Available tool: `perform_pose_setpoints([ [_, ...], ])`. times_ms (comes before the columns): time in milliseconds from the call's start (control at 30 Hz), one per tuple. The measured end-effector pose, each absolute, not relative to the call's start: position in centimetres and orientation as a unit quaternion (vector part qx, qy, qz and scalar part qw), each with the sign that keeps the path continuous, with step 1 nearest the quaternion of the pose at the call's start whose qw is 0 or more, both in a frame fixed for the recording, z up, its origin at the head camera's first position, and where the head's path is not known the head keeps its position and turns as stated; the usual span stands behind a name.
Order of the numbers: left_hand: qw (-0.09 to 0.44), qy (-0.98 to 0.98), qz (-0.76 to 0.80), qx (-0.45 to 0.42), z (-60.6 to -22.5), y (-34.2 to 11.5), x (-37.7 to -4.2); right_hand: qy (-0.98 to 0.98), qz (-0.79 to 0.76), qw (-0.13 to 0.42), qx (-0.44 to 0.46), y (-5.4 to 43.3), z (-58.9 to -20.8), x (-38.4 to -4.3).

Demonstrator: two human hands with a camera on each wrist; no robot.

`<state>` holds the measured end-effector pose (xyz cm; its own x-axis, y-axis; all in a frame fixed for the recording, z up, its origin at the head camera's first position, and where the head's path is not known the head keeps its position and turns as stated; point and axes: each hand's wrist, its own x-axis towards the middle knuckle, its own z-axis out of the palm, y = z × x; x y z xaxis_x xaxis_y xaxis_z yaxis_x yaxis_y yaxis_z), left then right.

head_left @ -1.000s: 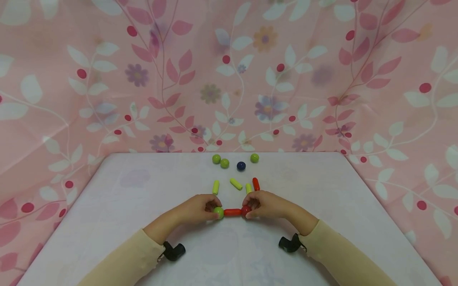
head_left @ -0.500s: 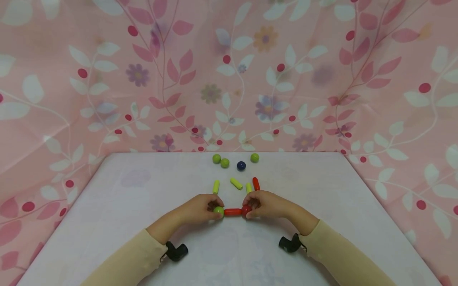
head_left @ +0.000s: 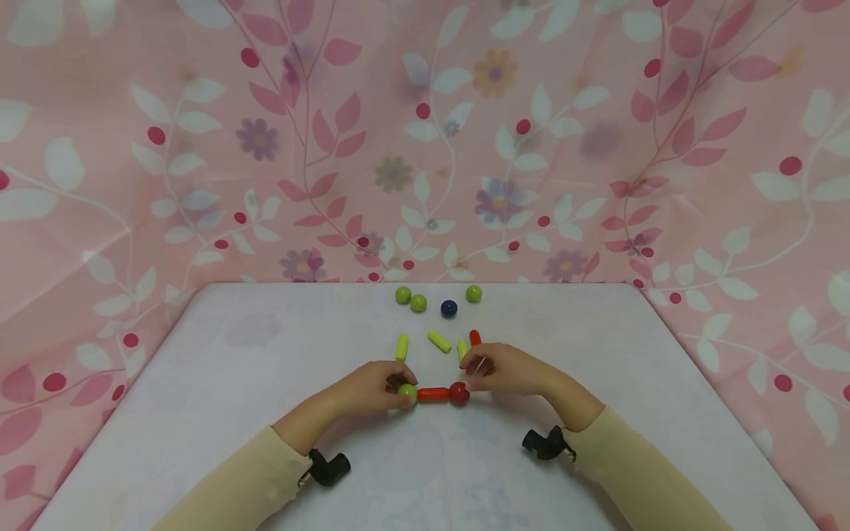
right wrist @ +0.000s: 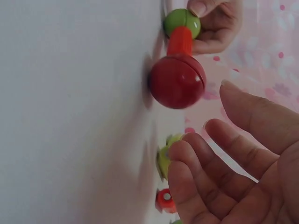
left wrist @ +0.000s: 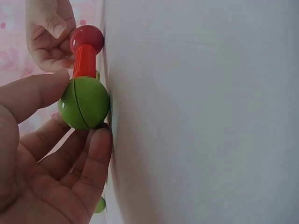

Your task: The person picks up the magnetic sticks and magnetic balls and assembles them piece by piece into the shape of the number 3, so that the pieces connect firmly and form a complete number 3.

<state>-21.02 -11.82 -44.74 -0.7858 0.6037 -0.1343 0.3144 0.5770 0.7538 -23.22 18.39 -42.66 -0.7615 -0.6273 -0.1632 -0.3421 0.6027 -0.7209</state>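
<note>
My left hand [head_left: 372, 387] pinches a green ball [left wrist: 85, 103] between thumb and fingers at the middle of the white table. A ribbed red rod [head_left: 434, 394] joins it to a red ball [right wrist: 177, 83], forming a short dumbbell shape that lies on the tabletop. Just right of the red ball, my right hand [head_left: 510, 367] hovers with relaxed, parted fingers and nothing in them. In the right wrist view a gap shows between its fingertips and the red ball.
Beyond the hands lie several loose yellow-green rods [head_left: 439, 341] and a second red rod [head_left: 474, 338], partly covered by the right hand. Farther back sit three green balls [head_left: 418, 303] and a dark blue ball [head_left: 448, 309]. A pink floral cloth [head_left: 425, 147] hangs behind the table [head_left: 279, 317].
My right hand has let go of the red ball and moved slightly up and to the right. The left hand keeps its hold on the green ball, almost unmoved.
</note>
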Motion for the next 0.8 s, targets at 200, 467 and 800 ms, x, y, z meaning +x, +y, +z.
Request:
perform_pose_setpoints([
  [200,0.192,0.866,0.379,0.265,-44.6,-11.8,-20.9,0.881,-0.346,0.170,-0.273,19.5,-42.1,-24.0],
  [467,0.186,0.868,0.377,0.264,-44.6,-11.7,-20.8,0.902,-0.338,0.118,-0.240,20.3,-41.9,-25.1],
  [800,0.193,0.865,0.384,0.259,-44.5,-11.8,-20.8,0.924,-0.344,0.108,-0.125,19.8,-43.1,-27.1],
])
